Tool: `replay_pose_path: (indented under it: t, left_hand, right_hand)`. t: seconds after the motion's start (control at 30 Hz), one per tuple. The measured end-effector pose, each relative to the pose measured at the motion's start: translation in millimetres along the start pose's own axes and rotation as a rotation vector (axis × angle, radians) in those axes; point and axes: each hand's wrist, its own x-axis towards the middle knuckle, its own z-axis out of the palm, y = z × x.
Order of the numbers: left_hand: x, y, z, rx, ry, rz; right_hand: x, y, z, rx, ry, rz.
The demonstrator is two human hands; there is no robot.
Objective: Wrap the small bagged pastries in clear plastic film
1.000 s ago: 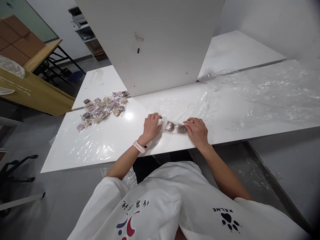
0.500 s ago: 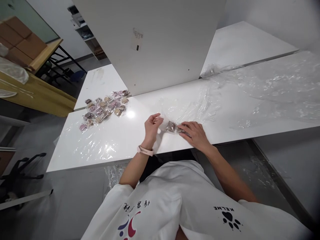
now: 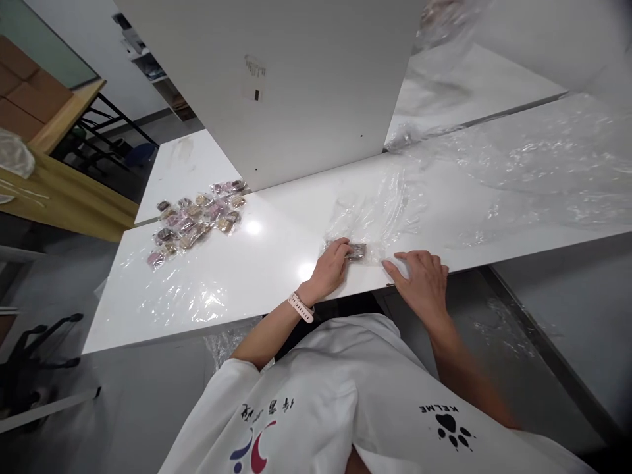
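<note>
On the white table's front part lies a small brown piece in clear plastic wrap (image 3: 357, 251). My left hand (image 3: 332, 268), with a pale pink band at its wrist, is closed over the left end of this packet and hides part of it. To the right, my right hand (image 3: 421, 282) is open, thumb and fingers apart, beside the loose right end of the wrap at the table edge. Behind both hands spreads a crinkled sheet of clear plastic film (image 3: 382, 204).
Several small wrapped snacks (image 3: 190, 227), brown, pink and tan, lie in a cluster on the left of the white table (image 3: 276, 257). A tall white panel (image 3: 306, 85) stands behind. More film (image 3: 543, 171) covers the right side. Something blurred in clear plastic (image 3: 447, 20) shows at top right.
My left hand has moved right and come down onto the packet. My right hand has let go of it and shifted right. A blurred plastic-wrapped thing has appeared at top right.
</note>
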Motion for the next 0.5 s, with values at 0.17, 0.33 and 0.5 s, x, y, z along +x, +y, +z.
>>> replay_pose_path:
  t: [0.17,0.33,0.5]
  left_hand:
    - [2.0,-2.0,4.9,0.009,-0.012,-0.007]
    - [4.2,2.4,0.5,-0.015,-0.055,-0.029]
    - [4.1,7.4,-5.9,0.093,-0.084,-0.055]
  right_hand:
    - [18.5,-25.1,23.4,0.439,-0.05,0.088]
    - [36.9,-30.5,36.6,1.06,-0.028,0.36]
    - [49.7,-52.3,24.3,1.031,-0.262,0.027]
